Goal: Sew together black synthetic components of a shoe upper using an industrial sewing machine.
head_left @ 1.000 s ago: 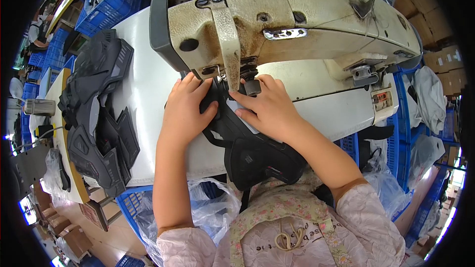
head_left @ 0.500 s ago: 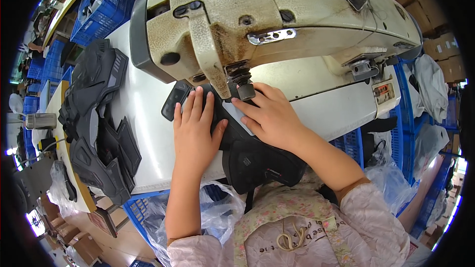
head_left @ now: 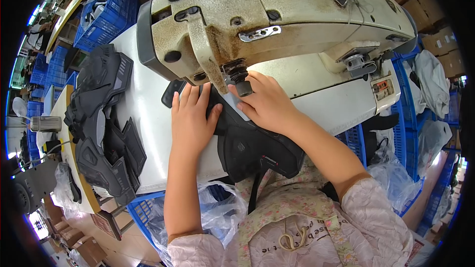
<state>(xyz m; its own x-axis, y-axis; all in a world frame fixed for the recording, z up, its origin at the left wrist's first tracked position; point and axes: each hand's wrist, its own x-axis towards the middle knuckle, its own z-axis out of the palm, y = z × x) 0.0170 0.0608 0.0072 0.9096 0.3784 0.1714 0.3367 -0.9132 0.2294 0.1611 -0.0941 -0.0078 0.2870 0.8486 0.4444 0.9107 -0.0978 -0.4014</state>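
Note:
A black padded fabric piece (head_left: 260,151) lies on the sewing machine's white bed beneath its head, the near end hanging over the front edge. My left hand (head_left: 192,121) rests flat on its left part, fingers stretched forward and thumb apart. On the other side my right hand (head_left: 269,100) presses the piece with extended fingers, some hidden behind the machine's dark knob (head_left: 243,88). Between the hands a light grey strip (head_left: 234,105) shows on the black material. The cream sewing machine (head_left: 213,34) hides the needle area and the far part of the piece.
Several similar black pieces (head_left: 101,113) are heaped at the left of the white table (head_left: 153,158). A blue crate (head_left: 143,207) with clear plastic bags stands below the front edge. More blue crates (head_left: 111,12) stand at the far left and right.
The black piece has slid slightly forward under the machine head. Both hands have moved forward with it, the right fingers now further behind the knob. The view has shifted a little.

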